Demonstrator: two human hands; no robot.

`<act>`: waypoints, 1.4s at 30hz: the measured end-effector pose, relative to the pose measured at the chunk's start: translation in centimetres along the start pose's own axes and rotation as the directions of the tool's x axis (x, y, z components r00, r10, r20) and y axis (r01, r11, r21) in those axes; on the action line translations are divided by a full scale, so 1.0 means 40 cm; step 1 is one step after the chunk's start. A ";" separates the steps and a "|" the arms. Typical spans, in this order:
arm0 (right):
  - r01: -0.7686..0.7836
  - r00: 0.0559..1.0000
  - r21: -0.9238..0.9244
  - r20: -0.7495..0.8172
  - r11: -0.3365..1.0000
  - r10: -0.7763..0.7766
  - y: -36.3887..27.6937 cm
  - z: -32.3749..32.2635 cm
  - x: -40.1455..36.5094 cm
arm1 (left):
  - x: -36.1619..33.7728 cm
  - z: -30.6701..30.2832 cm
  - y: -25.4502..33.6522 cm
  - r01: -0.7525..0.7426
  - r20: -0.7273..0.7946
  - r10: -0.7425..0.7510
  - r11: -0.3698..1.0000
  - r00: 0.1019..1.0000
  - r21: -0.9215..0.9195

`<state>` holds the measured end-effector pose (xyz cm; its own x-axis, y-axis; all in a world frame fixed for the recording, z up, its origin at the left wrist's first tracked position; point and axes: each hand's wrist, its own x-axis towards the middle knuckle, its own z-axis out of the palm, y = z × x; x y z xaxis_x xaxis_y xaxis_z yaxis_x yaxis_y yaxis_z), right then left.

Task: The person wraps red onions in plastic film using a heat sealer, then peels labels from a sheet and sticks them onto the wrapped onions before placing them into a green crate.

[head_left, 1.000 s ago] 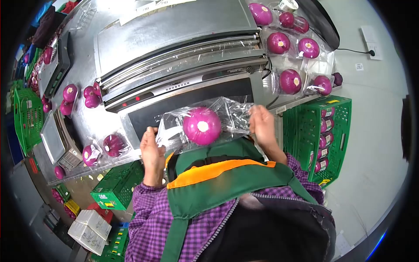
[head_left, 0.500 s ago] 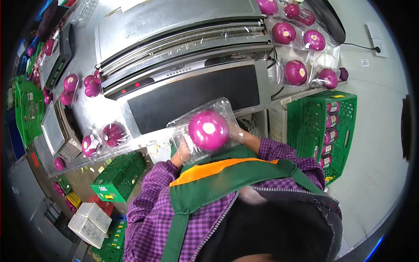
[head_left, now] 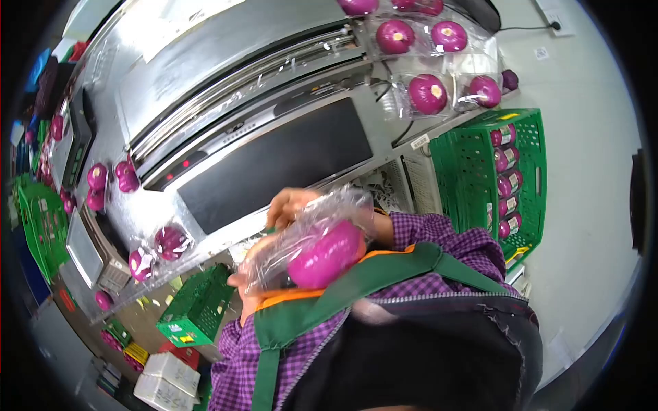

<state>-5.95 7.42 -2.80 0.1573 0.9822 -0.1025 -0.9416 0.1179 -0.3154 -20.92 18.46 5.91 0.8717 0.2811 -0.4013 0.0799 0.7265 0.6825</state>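
Note:
A red onion in clear plastic film is held tilted close to my apron. My left hand grips the pack's left end, its fingers partly covered by the film. From behind the pack my right hand reaches round to the far edge, fingers curled against the film, with its palm hidden. Just beyond both hands is the black plate of the wrapping machine, with its metal rollers further back.
Wrapped onions lie at the right end of the counter, and more onions at the left beside a scale. A green crate of labelled packs stands at right; another green crate is on the floor at left.
The onion pack has tipped from facing up to slanting, lower and nearer my apron. My right hand has moved from its right side round to the far edge. The view has turned slightly.

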 end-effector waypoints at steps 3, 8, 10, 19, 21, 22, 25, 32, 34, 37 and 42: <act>-0.053 0.995 -0.072 -0.091 0.996 0.047 -0.037 0.016 -0.039 | 0.019 -0.046 -0.023 0.029 -0.053 -0.029 1.000 0.998 0.010; -0.094 0.969 -0.111 -0.238 0.989 0.066 -0.070 0.042 -0.085 | 0.045 -0.075 -0.078 0.017 -0.164 -0.005 0.997 0.986 0.072; -0.140 0.929 -0.104 -0.358 0.985 0.094 -0.097 0.083 -0.076 | 0.083 -0.070 -0.111 -0.055 -0.213 0.104 0.973 0.972 0.226; -0.375 0.773 -0.399 -0.633 0.837 0.045 -0.076 -0.087 -0.143 | 0.302 -0.150 -0.070 -0.035 -0.397 0.168 0.946 0.902 0.323; -0.373 0.769 -0.573 -0.631 0.730 -0.103 -0.119 -0.058 -0.182 | 0.294 -0.152 -0.050 -0.138 -0.256 0.572 0.555 0.779 0.820; -0.345 0.746 -0.580 -0.646 0.738 -0.159 -0.133 -0.068 -0.212 | 0.288 -0.161 -0.054 -0.197 -0.301 0.602 0.622 0.740 0.758; -0.235 0.538 -0.576 -0.748 0.783 -0.388 -0.156 -0.165 -0.358 | 0.238 -0.154 -0.090 -0.242 -0.354 0.535 0.753 0.767 0.612; -0.022 0.073 -0.618 -0.785 0.786 -0.615 -0.184 -0.462 -0.546 | 0.215 -0.101 -0.138 -0.282 -0.397 0.595 0.739 0.699 0.612; -0.067 0.248 -0.675 -0.725 0.735 -0.643 -0.210 -0.515 -0.550 | 0.175 -0.069 -0.153 -0.236 -0.424 0.669 0.664 0.610 0.709; -0.205 0.439 -0.734 -0.660 0.647 -0.610 -0.223 -0.539 -0.581 | 0.121 -0.029 -0.204 -0.135 -0.437 0.715 0.590 0.546 0.796; 0.091 0.415 -0.597 -0.705 0.797 -0.575 -0.222 -0.535 -0.597 | 0.088 -0.018 -0.312 -0.095 -0.463 0.447 0.790 0.765 0.606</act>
<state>5.04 -20.22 -17.74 0.8166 0.2363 -0.5266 -0.5589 0.0960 -0.8237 -19.20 10.82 -4.47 0.4785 0.8306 -0.2848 0.2735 0.1672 0.9472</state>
